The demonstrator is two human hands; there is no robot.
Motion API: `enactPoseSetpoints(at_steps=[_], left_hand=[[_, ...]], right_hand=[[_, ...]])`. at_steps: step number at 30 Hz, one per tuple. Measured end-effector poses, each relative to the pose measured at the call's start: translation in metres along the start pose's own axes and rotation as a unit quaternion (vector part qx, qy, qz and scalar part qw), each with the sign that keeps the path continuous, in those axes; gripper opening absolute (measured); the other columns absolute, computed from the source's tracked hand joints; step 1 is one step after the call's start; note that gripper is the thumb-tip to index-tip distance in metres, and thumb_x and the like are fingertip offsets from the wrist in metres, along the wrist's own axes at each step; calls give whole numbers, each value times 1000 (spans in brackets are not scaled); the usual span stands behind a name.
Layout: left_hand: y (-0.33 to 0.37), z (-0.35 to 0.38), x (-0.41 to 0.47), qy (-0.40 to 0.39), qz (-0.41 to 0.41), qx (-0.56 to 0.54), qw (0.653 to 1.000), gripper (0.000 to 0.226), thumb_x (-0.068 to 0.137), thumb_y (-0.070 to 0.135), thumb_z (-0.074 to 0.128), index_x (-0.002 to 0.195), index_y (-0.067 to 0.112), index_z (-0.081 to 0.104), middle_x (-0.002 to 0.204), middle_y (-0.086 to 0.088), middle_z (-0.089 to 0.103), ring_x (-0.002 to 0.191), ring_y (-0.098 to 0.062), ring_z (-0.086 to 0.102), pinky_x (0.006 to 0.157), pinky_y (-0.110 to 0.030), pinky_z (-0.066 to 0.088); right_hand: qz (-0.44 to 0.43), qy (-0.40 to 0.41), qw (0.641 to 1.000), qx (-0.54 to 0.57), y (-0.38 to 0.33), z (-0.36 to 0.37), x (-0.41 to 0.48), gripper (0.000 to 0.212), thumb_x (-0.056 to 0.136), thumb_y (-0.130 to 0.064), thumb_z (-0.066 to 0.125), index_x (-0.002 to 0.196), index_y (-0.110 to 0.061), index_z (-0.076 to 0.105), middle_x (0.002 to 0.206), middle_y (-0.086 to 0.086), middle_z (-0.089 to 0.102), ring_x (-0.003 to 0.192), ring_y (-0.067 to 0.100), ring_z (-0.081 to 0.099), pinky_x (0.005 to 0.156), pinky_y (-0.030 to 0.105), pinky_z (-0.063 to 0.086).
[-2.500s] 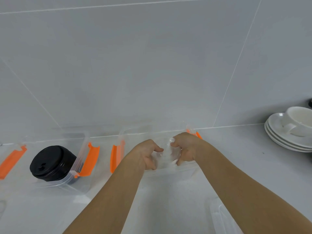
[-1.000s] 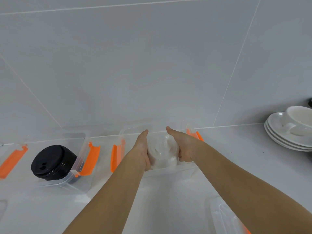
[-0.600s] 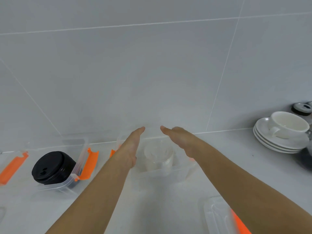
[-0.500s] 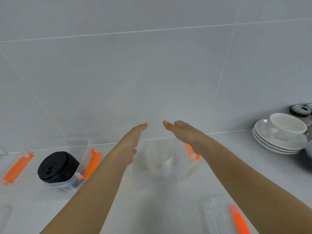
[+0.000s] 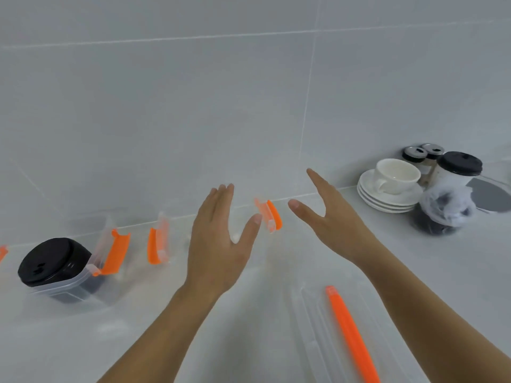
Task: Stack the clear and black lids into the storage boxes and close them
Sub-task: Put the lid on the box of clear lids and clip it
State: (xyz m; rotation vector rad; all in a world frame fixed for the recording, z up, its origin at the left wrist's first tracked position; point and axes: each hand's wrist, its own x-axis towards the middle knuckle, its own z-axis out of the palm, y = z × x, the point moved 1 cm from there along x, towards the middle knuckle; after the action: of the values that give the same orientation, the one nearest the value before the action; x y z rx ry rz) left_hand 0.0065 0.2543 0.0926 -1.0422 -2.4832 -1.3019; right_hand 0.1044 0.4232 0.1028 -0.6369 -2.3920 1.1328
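Grey counter [image 5: 456, 272] under tiled wall, left hand [image 5: 218, 250] and right hand [image 5: 329, 217] spread flat, empty, above clear box [image 5: 159, 241], black lids [image 5: 48, 261] in box at 9 o'clock, box lid [image 5: 345, 335] at 5 o'clock, cup [image 5: 395, 175] at 2 o'clock
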Motion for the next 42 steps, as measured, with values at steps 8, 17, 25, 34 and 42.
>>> enactPoseSetpoints(at_steps=[8,17,25,34,42], left_hand=[[-8,67,-65,-127,44,54,990,79,80,69,22,148,31,10,160,8,7,145,-4,-1,115,-23,-1],[-33,121,-120,-269,-9,108,957,83,86,65,29,150,24,-3,161,2,-1,147,-12,-6,114,-24,-7],[-23,134,-141,-351,-84,69,930,98,85,58,46,149,12,-12,161,-6,-5,147,-18,-7,117,-29,-5],[0,113,-109,-238,-304,-236,892,97,81,27,67,147,32,-4,151,-4,27,131,-17,41,103,-36,39],[-1,56,-68,-192,-399,-392,806,23,78,2,68,98,10,60,92,-14,65,74,-22,67,57,-38,60]], right_hand=[[65,73,983,-156,78,0,-67,85,79,-65,39,146,-29,1,156,2,16,144,16,9,114,40,11],[274,44,942,-190,156,7,-136,88,81,-65,42,147,-24,1,154,10,20,142,26,17,113,45,15],[274,13,945,-177,153,24,-151,78,84,-58,46,144,-16,20,150,5,30,139,23,24,111,41,18],[302,36,949,77,125,20,-145,82,78,-51,62,144,-31,17,150,5,25,138,23,24,108,41,26],[253,53,949,182,82,9,-117,62,78,-43,66,133,-31,40,131,3,45,125,18,44,90,29,33]])
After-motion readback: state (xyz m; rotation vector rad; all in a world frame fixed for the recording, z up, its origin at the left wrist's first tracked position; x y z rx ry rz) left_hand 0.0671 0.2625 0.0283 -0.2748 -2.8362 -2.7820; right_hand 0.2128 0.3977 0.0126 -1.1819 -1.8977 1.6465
